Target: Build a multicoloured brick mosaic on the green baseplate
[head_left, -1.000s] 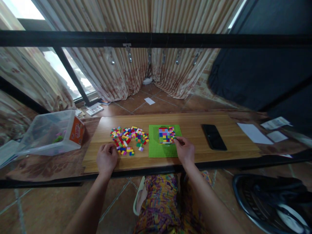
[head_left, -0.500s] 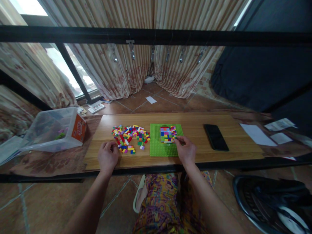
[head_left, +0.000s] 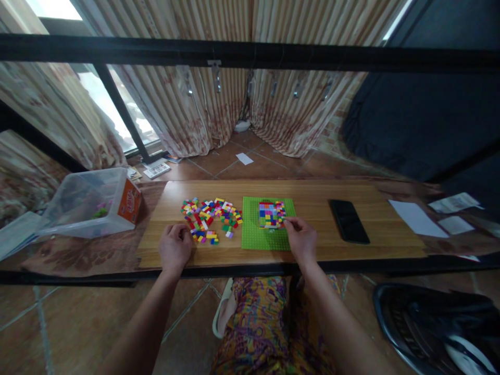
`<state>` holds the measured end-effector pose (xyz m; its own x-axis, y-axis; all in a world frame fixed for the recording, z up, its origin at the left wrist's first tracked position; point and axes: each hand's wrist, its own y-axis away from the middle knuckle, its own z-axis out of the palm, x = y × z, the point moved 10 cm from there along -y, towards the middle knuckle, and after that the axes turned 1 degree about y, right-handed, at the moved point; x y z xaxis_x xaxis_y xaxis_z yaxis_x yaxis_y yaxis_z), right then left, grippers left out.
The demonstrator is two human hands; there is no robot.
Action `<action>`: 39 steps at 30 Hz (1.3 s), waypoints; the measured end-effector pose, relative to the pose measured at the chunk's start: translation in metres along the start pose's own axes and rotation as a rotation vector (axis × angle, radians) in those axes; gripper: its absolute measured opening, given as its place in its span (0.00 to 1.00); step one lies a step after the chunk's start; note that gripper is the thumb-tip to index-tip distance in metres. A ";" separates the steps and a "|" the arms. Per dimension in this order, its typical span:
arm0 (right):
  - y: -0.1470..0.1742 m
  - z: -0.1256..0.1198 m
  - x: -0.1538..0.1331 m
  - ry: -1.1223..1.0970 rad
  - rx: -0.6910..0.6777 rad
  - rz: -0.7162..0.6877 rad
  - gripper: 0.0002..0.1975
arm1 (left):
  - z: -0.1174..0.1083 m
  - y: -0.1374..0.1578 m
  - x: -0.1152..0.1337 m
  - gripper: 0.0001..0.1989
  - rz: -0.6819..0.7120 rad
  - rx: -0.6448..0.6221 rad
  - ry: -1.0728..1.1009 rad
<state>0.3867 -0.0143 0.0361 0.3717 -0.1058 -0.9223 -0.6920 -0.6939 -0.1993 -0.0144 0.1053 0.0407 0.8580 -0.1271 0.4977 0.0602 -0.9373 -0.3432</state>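
A block build (head_left: 272, 214) of many small coloured bricks stands on a green studded baseplate (head_left: 253, 240). My right hand (head_left: 302, 240) is at the lower right corner of the build, with thumb and index finger pinched together. Whatever is between those fingertips is too small to make out. To the left of the baseplate lies a loose pile of coloured bricks (head_left: 211, 216). At the pile's lower left edge my left hand (head_left: 175, 247) rests on the wooden board (head_left: 234, 258), its fingers curled in. The inside of that hand is hidden.
A black phone (head_left: 349, 221) lies on the board to the right, with white papers (head_left: 417, 217) beyond it. A clear plastic bin (head_left: 84, 208) with an orange label stands at the left. A dark metal bar (head_left: 250, 56) crosses above the table.
The whole view has shifted slightly. My right fingertips have moved a little right, away from the build's corner. My left hand stays beside the pile, still curled.
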 end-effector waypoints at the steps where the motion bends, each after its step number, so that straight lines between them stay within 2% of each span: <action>1: -0.001 0.001 0.005 -0.042 0.004 0.039 0.13 | 0.000 0.000 0.000 0.11 -0.004 0.000 0.000; 6: -0.005 0.003 0.018 -0.167 0.046 0.159 0.12 | -0.001 0.001 0.000 0.11 -0.014 0.005 0.001; 23: -0.013 0.008 0.028 -0.179 0.046 0.369 0.08 | 0.000 0.002 0.004 0.11 0.036 -0.001 -0.018; 34: -0.013 0.009 0.029 -0.236 0.014 0.328 0.12 | 0.000 0.001 0.005 0.11 0.060 0.009 -0.013; 39: -0.005 -0.004 0.023 -0.303 0.088 0.273 0.16 | -0.001 0.002 0.004 0.11 0.047 0.029 -0.004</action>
<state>0.4013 -0.0160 0.0171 -0.0225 -0.0533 -0.9983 -0.7952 -0.6042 0.0502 -0.0112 0.1021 0.0430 0.8625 -0.1695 0.4769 0.0344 -0.9204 -0.3894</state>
